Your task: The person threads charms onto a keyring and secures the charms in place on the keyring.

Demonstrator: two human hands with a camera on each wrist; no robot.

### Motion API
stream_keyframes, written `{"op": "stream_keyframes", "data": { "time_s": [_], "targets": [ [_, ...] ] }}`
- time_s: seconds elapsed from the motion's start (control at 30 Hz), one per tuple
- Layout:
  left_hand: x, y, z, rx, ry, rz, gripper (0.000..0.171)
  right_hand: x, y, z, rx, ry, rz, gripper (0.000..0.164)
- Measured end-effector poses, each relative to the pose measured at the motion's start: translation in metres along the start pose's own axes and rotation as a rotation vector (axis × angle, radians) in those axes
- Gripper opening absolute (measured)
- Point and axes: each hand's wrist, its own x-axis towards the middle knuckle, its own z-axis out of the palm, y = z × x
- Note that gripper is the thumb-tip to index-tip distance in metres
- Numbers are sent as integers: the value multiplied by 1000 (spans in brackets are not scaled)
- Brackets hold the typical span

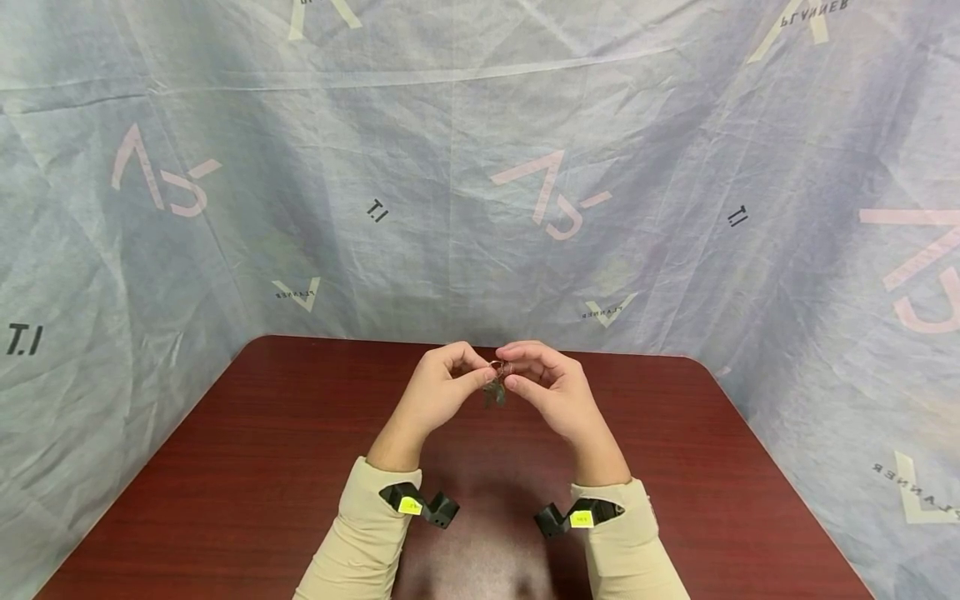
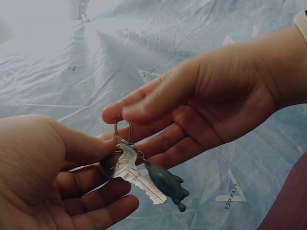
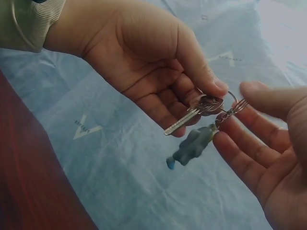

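Over the far half of the table, my left hand (image 1: 431,392) and right hand (image 1: 558,392) meet at a small bunch of key things. In the left wrist view, a silver key (image 2: 139,179) has its head pinched between my left thumb and fingers, its blade pointing down. A metal key ring (image 2: 123,127) stands up above the key, its upper part pinched by my right thumb and fingertip. From a short chain (image 3: 228,114) dangles a grey-green figure charm (image 3: 194,143) with a blue tip. Whether a second key lies behind the first, I cannot tell.
A dark red wooden table (image 1: 292,433) lies below both hands. Grey-blue printed cloth (image 1: 450,167) hangs round its back and sides. Black wrist cameras sit on both light sleeves (image 1: 360,533).
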Motion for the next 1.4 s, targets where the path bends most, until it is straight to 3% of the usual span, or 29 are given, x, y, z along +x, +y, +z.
{"op": "stream_keyframes", "data": {
  "time_s": [0.53,0.87,1.4],
  "targets": [
    [-2,4,1,-4,24,5,5,0,-4,-1,32,14,111,25],
    [-2,4,0,-38,-5,9,4,-1,-3,-2,75,45,139,26],
    [0,4,-2,-32,-29,34,4,0,2,1,108,90,68,25]
  ]
}}
